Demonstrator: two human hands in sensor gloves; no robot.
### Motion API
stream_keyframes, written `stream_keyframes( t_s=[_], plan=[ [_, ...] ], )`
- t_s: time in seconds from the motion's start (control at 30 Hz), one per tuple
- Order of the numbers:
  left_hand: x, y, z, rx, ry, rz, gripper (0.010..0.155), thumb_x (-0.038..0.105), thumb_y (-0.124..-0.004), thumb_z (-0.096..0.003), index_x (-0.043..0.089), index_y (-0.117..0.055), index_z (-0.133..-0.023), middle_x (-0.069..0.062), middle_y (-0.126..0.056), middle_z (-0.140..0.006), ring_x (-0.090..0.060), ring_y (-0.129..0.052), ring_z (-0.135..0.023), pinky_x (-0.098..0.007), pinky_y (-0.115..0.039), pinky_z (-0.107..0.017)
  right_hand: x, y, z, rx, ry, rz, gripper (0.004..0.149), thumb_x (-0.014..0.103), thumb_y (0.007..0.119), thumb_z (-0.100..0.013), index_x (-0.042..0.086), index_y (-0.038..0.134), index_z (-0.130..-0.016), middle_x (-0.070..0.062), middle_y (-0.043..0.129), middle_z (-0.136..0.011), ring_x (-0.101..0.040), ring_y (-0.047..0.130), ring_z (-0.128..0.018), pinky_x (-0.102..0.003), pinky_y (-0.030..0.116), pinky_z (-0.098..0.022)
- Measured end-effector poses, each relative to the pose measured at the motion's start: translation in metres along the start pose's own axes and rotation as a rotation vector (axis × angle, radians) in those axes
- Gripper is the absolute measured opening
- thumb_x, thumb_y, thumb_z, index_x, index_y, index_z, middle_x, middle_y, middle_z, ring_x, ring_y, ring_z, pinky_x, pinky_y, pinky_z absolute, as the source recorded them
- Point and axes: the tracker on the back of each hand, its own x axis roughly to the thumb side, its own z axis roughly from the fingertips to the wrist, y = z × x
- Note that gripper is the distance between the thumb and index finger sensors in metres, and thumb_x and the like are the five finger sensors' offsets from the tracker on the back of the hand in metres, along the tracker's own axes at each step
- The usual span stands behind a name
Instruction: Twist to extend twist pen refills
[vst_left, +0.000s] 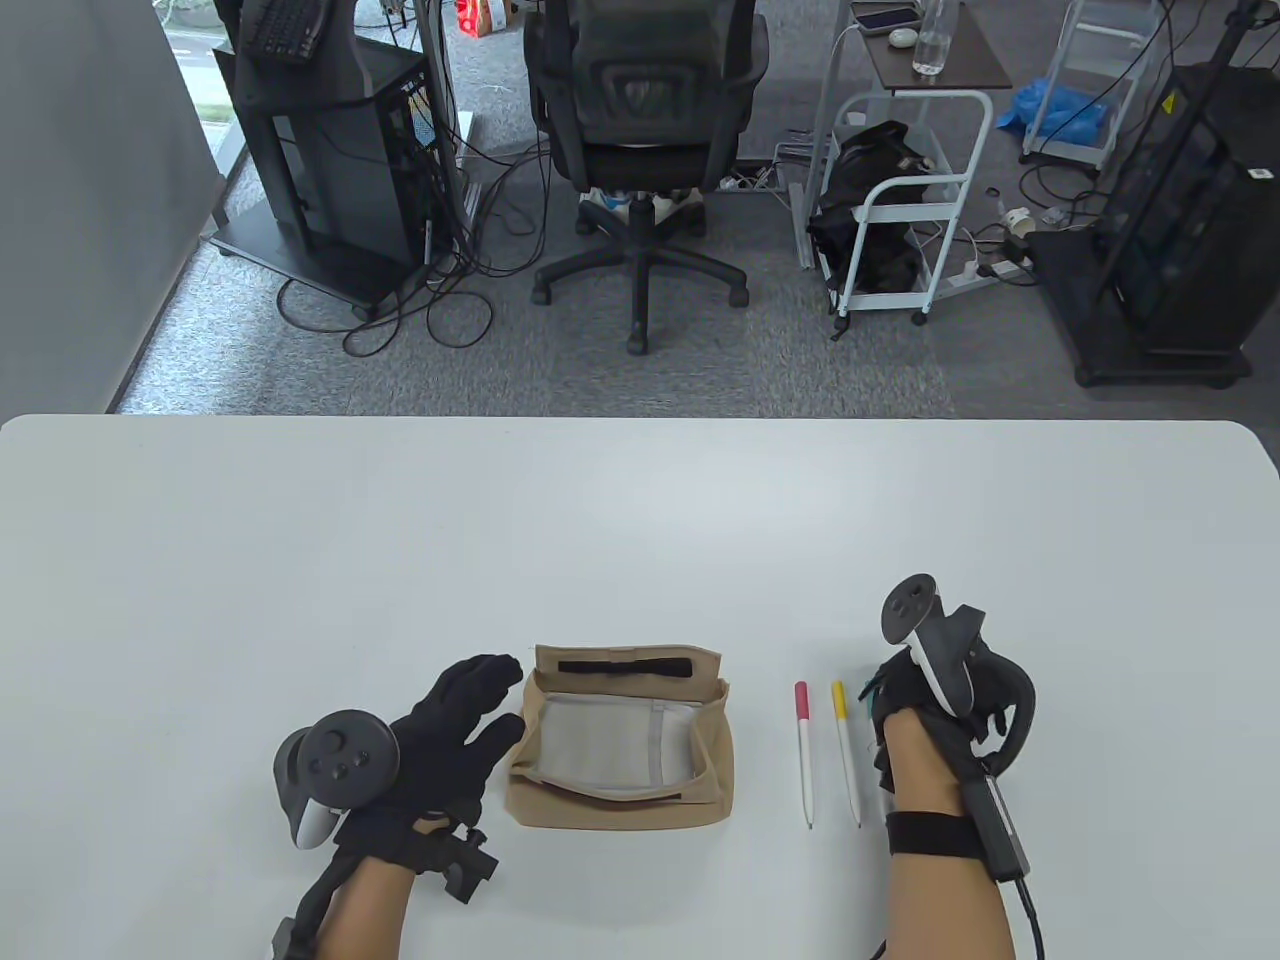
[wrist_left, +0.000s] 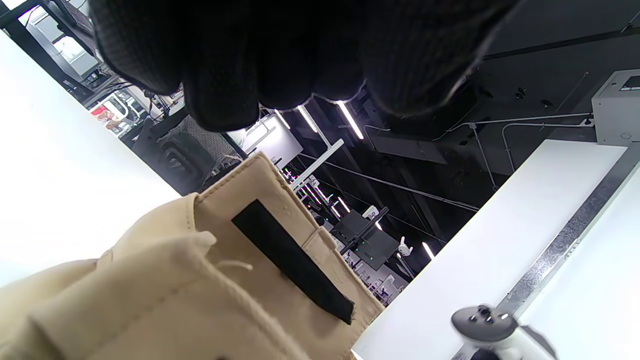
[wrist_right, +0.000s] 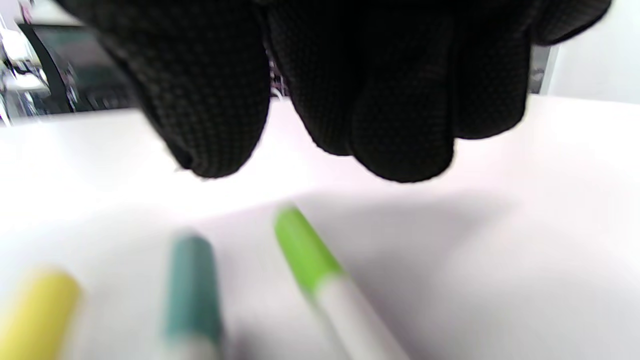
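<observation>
Left hand (vst_left: 450, 735), fingers spread, empty, beside open beige fabric pouch (vst_left: 620, 740) on white desk (vst_left: 640, 520). Slim white pink-capped pen (vst_left: 804, 752), yellow-capped pen (vst_left: 847, 752) lie parallel. Right hand (vst_left: 925, 705) hovers over green-capped pen (wrist_right: 312, 265); fingers' closure unclear. Pens likely light, rigid, slippery: grip barrel and cap.

Black knit gloves on left hand (vst_left: 455, 735) and right hand (vst_left: 915, 715); bare forearms; dark-and-white ringed trackers strapped on; black wrist strap and cable along right forearm.
</observation>
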Motion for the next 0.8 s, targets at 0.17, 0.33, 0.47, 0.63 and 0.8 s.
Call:
stream_keyframes(
  t_s=[0.17,0.33,0.47,0.63,0.8],
  plan=[
    [0.003,-0.003,0.000,-0.012,-0.010,-0.011,0.064,0.040,-0.083,-0.0450,0.011,-0.070,-0.101,-0.021,-0.072,-0.101,-0.043,-0.089,-0.082,-0.060,-0.072,-0.060,0.018,-0.050,0.026,-0.151,-0.115,-0.139,0.059,0.038,0.097,-0.040,-0.007,0.094,-0.078,-0.029,0.101,-0.067,-0.051,0.086,-0.069,-0.073,0.059,-0.058],
    [0.008,-0.009,-0.001,-0.032,-0.024,-0.023,0.063,0.039,-0.083,-0.0451,0.011,-0.071,-0.100,-0.021,-0.072,-0.101,-0.043,-0.090,-0.082,-0.059,-0.073,-0.060,0.045,-0.075,0.056,-0.130,-0.364,-0.317,0.060,0.037,0.094,-0.043,-0.002,0.088,-0.087,-0.029,0.094,-0.080,-0.052,0.078,-0.078,-0.078,0.045,-0.062],
    [0.017,-0.016,-0.004,-0.063,-0.045,-0.032,0.059,0.038,-0.084,-0.0450,0.011,-0.076,-0.097,-0.020,-0.078,-0.098,-0.041,-0.095,-0.078,-0.057,-0.078,-0.057,0.073,-0.062,0.070,0.071,-0.540,-0.386,0.062,0.038,0.094,-0.043,0.001,0.084,-0.092,-0.029,0.092,-0.081,-0.053,0.075,-0.081,-0.079,0.043,-0.062],
    [0.038,-0.028,-0.017,-0.111,-0.080,-0.088,0.051,0.035,-0.086,-0.0445,0.011,-0.087,-0.089,-0.019,-0.089,-0.090,-0.040,-0.104,-0.069,-0.055,-0.086,-0.050,0.099,-0.023,0.076,0.243,-0.582,-0.274,0.070,0.043,0.094,-0.042,-0.001,0.079,-0.095,-0.029,0.090,-0.081,-0.054,0.073,-0.081,-0.077,0.045,-0.062],
    [0.056,-0.040,-0.037,-0.184,-0.068,-0.216,0.046,0.033,-0.089,-0.0429,0.010,-0.094,-0.083,-0.019,-0.098,-0.081,-0.037,-0.112,-0.059,-0.051,-0.092,-0.042,0.107,-0.004,0.076,0.258,-0.590,-0.277,0.066,0.043,0.094,-0.041,0.001,0.083,-0.091,-0.026,0.094,-0.075,-0.052,0.078,-0.077,-0.076,0.049,-0.062]
  ],
)
